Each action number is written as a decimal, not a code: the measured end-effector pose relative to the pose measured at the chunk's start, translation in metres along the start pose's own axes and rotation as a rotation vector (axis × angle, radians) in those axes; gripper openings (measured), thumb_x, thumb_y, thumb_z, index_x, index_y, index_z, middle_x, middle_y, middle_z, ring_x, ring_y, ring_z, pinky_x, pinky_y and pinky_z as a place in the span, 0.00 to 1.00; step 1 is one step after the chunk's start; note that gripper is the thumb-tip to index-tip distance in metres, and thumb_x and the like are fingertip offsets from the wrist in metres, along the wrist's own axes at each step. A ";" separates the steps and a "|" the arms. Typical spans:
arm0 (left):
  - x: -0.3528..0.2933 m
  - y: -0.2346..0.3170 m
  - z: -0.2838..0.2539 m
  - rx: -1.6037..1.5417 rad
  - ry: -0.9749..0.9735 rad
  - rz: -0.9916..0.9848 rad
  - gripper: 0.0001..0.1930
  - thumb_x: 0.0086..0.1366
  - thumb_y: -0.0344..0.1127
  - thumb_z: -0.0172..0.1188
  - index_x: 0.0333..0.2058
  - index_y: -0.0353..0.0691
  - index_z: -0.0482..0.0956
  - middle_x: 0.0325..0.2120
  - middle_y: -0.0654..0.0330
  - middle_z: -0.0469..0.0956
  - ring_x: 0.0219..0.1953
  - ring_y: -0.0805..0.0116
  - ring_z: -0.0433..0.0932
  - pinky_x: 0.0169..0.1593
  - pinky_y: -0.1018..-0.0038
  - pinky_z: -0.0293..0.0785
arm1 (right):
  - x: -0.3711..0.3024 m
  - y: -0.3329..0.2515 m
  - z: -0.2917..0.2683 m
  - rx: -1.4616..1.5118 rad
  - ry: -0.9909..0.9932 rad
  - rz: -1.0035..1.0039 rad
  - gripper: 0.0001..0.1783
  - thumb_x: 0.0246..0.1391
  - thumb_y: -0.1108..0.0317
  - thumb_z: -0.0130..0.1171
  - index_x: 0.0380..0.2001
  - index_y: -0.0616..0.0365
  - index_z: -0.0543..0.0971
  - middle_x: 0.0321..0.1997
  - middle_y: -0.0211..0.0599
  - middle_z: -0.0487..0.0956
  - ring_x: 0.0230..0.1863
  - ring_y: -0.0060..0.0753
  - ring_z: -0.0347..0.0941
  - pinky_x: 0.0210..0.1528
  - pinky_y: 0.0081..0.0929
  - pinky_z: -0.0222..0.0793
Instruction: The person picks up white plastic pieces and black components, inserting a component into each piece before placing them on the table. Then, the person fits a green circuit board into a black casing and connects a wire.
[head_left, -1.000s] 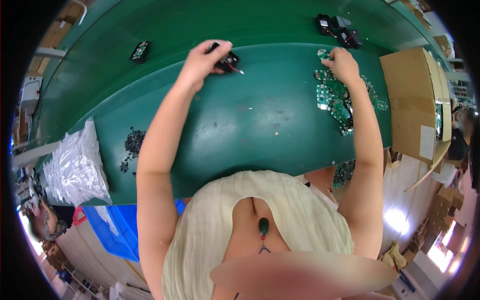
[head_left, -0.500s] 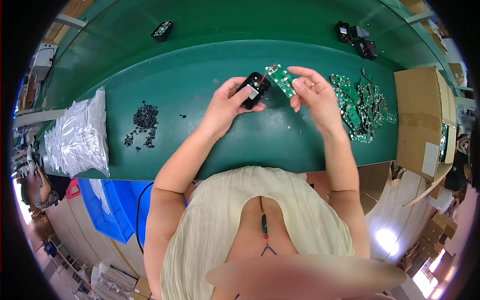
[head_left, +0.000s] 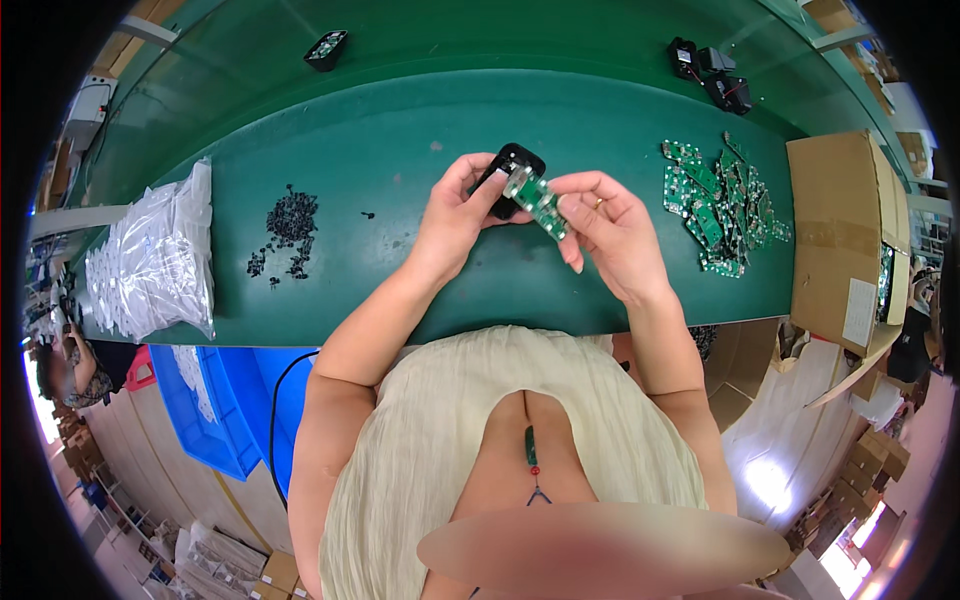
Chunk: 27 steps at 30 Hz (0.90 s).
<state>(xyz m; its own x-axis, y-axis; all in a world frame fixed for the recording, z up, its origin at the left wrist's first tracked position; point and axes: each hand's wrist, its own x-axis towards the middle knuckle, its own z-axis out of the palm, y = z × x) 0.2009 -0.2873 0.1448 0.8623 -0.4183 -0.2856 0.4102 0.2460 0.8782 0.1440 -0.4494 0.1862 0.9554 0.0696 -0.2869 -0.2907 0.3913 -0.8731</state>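
Note:
Over the middle of the green table, my left hand point(head_left: 452, 212) is closed round a black plastic housing point(head_left: 519, 156), thumb on top. Between the thumb and fingers of my right hand point(head_left: 615, 225) is a green circuit board point(head_left: 539, 201). The board is tilted, and its upper left end lies over the housing, hiding much of the housing's inside. Whether the two touch cannot be told. To the right of my right hand lies a heap of green circuit boards point(head_left: 706, 225). A pile of small black parts point(head_left: 291, 217) lies to the left.
A clear plastic bag of pale items point(head_left: 155, 262) stands at the left end, a cardboard box point(head_left: 838, 235) at the right. Black housings point(head_left: 728, 93) lie back right, another point(head_left: 326, 49) back left. Blue bins point(head_left: 207, 408) sit below the table's left edge. A person point(head_left: 80, 370) is far left.
My right hand has brought the circuit board left and down, from beside the housing to over it. The red wire between them no longer shows. The left hand keeps its hold.

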 end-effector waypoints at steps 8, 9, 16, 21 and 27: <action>-0.002 -0.002 -0.001 -0.045 -0.038 -0.005 0.11 0.63 0.31 0.46 0.42 0.32 0.64 0.36 0.55 0.72 0.31 0.64 0.77 0.36 0.72 0.77 | 0.005 -0.002 -0.003 0.058 0.114 -0.151 0.10 0.54 0.71 0.49 0.39 0.65 0.70 0.21 0.30 0.71 0.18 0.18 0.67 0.18 0.14 0.61; -0.002 -0.002 0.000 -0.045 -0.038 -0.003 0.11 0.63 0.31 0.46 0.42 0.32 0.64 0.36 0.55 0.72 0.31 0.64 0.77 0.36 0.72 0.77 | 0.006 -0.001 -0.003 0.048 0.128 -0.158 0.10 0.54 0.71 0.49 0.39 0.64 0.71 0.22 0.31 0.72 0.17 0.17 0.65 0.16 0.13 0.59; -0.005 0.002 0.002 0.003 -0.023 0.017 0.11 0.63 0.31 0.47 0.42 0.32 0.64 0.36 0.55 0.72 0.32 0.65 0.77 0.36 0.73 0.77 | 0.013 -0.004 -0.007 0.083 0.048 -0.033 0.10 0.53 0.71 0.51 0.38 0.65 0.71 0.21 0.27 0.71 0.18 0.16 0.66 0.18 0.14 0.61; -0.006 0.001 0.003 0.001 -0.018 0.029 0.11 0.63 0.31 0.47 0.42 0.32 0.64 0.36 0.56 0.72 0.32 0.66 0.77 0.36 0.74 0.76 | 0.013 -0.003 -0.007 0.066 0.039 -0.012 0.09 0.53 0.71 0.51 0.37 0.64 0.72 0.21 0.28 0.72 0.18 0.16 0.66 0.18 0.13 0.61; -0.005 0.001 0.004 0.018 0.001 0.008 0.12 0.63 0.31 0.47 0.43 0.32 0.65 0.37 0.57 0.72 0.33 0.68 0.76 0.36 0.75 0.77 | 0.011 -0.004 -0.005 0.018 0.014 -0.022 0.09 0.52 0.72 0.51 0.36 0.63 0.72 0.22 0.29 0.72 0.18 0.16 0.67 0.17 0.13 0.61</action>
<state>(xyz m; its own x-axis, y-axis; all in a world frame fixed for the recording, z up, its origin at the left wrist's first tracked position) 0.1961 -0.2885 0.1487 0.8658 -0.4153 -0.2790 0.3981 0.2340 0.8870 0.1550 -0.4543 0.1844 0.9609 0.0480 -0.2728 -0.2681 0.4093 -0.8721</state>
